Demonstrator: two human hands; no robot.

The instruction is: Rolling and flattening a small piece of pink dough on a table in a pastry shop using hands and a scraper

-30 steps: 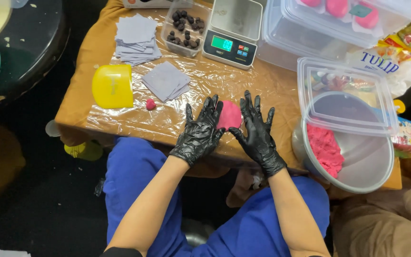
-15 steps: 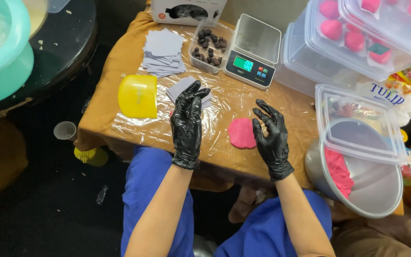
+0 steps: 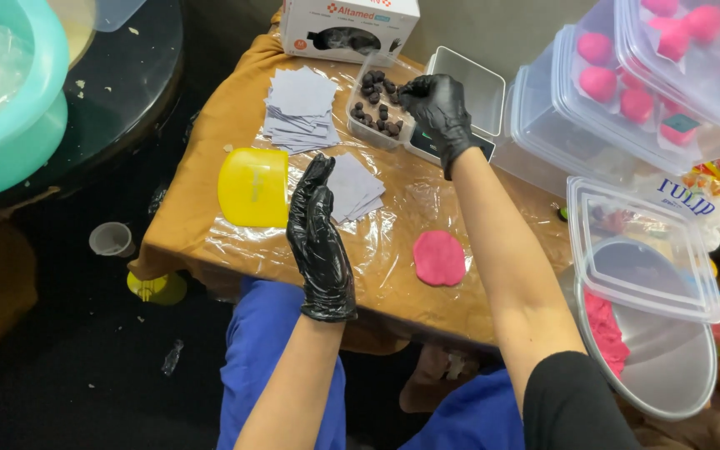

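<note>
The wrapped table [image 3: 210, 233] is crowded along its far edge: a glove box [image 3: 347, 29], a paper stack [image 3: 297, 108], a tray of dark balls [image 3: 377, 108] and a scale [image 3: 460, 92]. Stacked clear tubs [image 3: 593, 125] wall the right side, with a lidded steel bowl [image 3: 668, 367] nearer. Open film lies between the yellow scraper [image 3: 252, 187] and the pink dough disc [image 3: 439, 257], where the left hand [image 3: 318, 233] is raised. The right arm [image 3: 493, 242] crosses the middle.

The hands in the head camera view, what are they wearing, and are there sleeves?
Both the left hand and the right hand wear glossy black disposable gloves that end in a rolled cuff at the wrist. The forearms are bare. On the right arm a black sleeve shows at the upper arm; no sleeve shows on the left arm. No watch or jewellery shows.
</note>
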